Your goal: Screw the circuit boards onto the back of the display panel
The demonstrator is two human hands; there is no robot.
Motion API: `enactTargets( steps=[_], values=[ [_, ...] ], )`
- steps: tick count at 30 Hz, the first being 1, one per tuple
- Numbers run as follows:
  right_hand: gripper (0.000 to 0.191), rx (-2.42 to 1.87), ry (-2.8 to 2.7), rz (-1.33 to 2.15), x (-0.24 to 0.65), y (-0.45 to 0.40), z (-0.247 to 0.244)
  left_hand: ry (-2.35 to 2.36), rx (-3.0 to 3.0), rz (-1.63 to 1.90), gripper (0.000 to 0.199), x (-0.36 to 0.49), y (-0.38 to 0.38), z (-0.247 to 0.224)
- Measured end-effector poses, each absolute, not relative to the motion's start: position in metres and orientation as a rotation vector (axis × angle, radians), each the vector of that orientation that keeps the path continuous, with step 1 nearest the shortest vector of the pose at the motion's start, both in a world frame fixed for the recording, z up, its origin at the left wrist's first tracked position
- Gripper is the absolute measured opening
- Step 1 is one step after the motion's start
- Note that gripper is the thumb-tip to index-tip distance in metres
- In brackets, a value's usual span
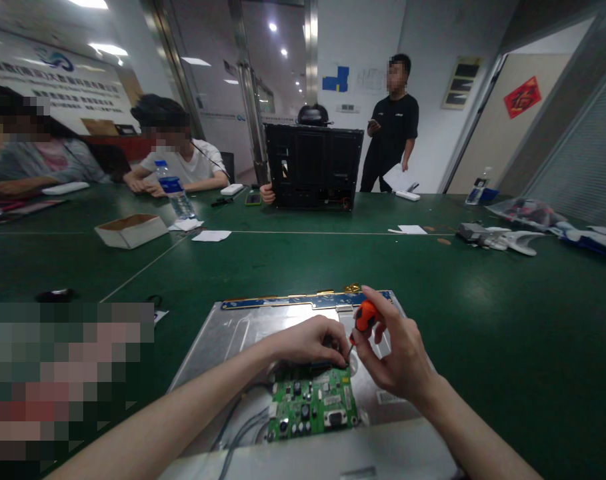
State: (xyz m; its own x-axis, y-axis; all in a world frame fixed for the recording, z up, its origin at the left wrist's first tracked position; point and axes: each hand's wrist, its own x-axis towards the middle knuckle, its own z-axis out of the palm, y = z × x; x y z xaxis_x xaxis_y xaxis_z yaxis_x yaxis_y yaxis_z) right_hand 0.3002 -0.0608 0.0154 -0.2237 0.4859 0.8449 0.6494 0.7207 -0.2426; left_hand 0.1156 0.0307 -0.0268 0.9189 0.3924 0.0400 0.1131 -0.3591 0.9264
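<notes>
A metal panel [223, 333] lies on the green table, with a blue circuit strip [283, 302] along its far edge and a green circuit board [315, 400] on it. My right hand [400, 347] grips an orange and black screwdriver [366, 316], whose shaft points down at the board's far right corner. Beside the screwdriver tip, my left hand [317, 340] has its fingers pinched at that corner; what they hold, if anything, is hidden. Grey cables [243, 427] run at the board's left side.
Farther back are an open box [131, 231], a water bottle [177, 197], papers [211, 236] and a black panel [315, 167] held upright by a person's hand. Metal and plastic parts [497, 238] lie right. Two people sit left; another stands behind the table.
</notes>
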Motion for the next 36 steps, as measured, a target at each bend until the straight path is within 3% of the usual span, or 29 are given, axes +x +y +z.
enactTargets(
  steps=[13,28,36],
  values=[
    [0.055,-0.878,-1.89,-0.153,0.3011,-0.0585,0.0159,0.37,1.922,0.311,0.023,0.1167,0.0301,-0.0262],
    [0.058,-0.863,-1.919,-0.127,0.3013,-0.0582,0.0148,0.357,1.979,0.334,0.009,0.1169,0.0305,-0.0255],
    [0.059,-0.871,-1.875,-0.122,0.3009,-0.0617,0.0166,0.356,1.918,0.344,0.021,0.1186,0.03,-0.0274]
  ],
)
